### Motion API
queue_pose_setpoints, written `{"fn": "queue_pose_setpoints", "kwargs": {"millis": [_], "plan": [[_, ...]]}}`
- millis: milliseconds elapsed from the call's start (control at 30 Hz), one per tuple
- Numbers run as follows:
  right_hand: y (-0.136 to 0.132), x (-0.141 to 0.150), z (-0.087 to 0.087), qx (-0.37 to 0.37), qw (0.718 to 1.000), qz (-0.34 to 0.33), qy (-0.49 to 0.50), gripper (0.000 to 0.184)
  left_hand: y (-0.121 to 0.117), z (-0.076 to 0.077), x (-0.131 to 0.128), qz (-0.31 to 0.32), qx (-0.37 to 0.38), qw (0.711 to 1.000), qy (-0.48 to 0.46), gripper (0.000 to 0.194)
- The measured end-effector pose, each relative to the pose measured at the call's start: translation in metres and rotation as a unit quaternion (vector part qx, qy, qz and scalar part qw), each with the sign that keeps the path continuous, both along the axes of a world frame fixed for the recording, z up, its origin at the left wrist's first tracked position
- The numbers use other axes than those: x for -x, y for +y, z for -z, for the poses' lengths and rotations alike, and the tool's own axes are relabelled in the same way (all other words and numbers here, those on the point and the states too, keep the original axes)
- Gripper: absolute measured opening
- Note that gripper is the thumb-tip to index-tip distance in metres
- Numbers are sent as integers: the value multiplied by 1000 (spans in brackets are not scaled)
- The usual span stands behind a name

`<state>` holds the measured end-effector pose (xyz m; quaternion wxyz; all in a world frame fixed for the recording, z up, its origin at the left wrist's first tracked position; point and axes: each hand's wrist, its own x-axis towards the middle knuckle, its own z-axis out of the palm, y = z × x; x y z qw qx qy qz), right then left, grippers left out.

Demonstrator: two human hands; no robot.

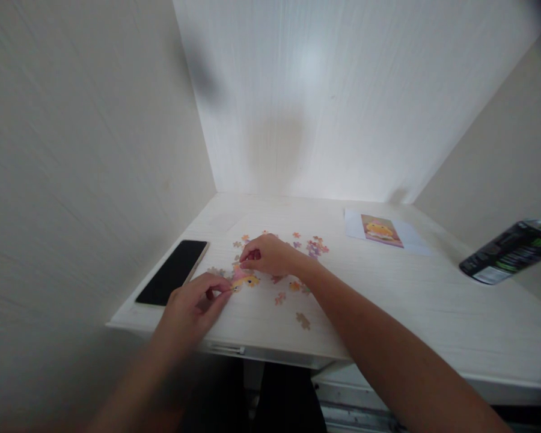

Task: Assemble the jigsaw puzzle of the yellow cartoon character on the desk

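Note:
Several joined jigsaw puzzle pieces (246, 278), yellow and pink with a dark eye spot, lie flat on the white desk. The thumb and fingertips of my left hand (198, 302) pinch at the left edge of this joined part, on a puzzle piece. Just above it, my right hand (269, 255) has its thumb and forefinger pressed together at the top of the joined part. Whatever those right fingertips hold is too small and too covered to make out. Loose orange and pink pieces (315, 245) lie beyond and to the right, some hidden beneath my right hand and forearm.
A black phone (174, 272) lies at the left edge of the desk (388, 307). Back right rests a paper with a printed picture (381, 230) of a yellow figure. A dark can (509, 252) stands at the far right. Walls enclose the desk's back and sides.

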<state>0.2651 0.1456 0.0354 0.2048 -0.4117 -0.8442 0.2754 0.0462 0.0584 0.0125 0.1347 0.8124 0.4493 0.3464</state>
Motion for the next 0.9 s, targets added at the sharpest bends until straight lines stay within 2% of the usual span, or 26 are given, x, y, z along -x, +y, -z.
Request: {"fn": "queue_pose_setpoints", "kwargs": {"millis": [167,300,467,633,900], "plan": [[-2,0,-1,7,1000,-8,8,18,4,3,3,-11,49,998,-50,16],[0,1,0,-2,998,-67,22,20,5,4,1,-26,71,995,-59,21],[-2,6,-1,-14,990,-137,-7,17,6,1,-3,-33,25,999,-23,23],[-7,11,1,6,988,-147,-45,18,8,2,-6,-11,-11,1000,17,23],[-5,9,3,18,989,-146,-33,19,2,5,-3,-4,-73,996,55,30]]}}
